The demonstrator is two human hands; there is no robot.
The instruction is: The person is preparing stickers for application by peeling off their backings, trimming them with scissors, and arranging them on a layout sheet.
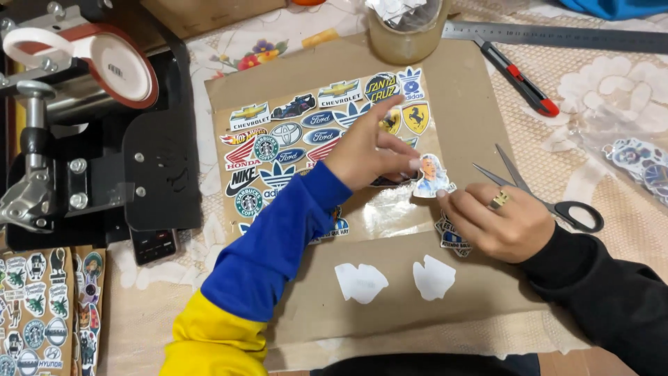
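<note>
Sleeves are occupying the near edge of the head view: a blue-and-yellow sleeve (pixel 257 278) on the left arm and a black sleeve (pixel 612 292) on the right arm. Both are reaching over a flat brown cardboard sheet (pixel 480 118) lying on a lace-patterned tablecloth (pixel 612 90).

Left hand (pixel 369 157) is pinching a small die-cut portrait sticker (pixel 431 177) by its upper left edge, fingers narrowed onto it. Right hand (pixel 497 223), wearing a gold ring, is touching the sticker's lower right edge with curled fingertips. The sticker is sitting between both hands, just above a glossy sheet of colourful logo stickers (pixel 299 139).

Two white torn backing scraps (pixel 362 282) are lying on the cardboard near the hands. Black-handled steel scissors (pixel 557 205) are resting just beyond the right hand. A red-and-black utility knife (pixel 522 80) and a steel ruler (pixel 557 35) are lying farther away.
</note>
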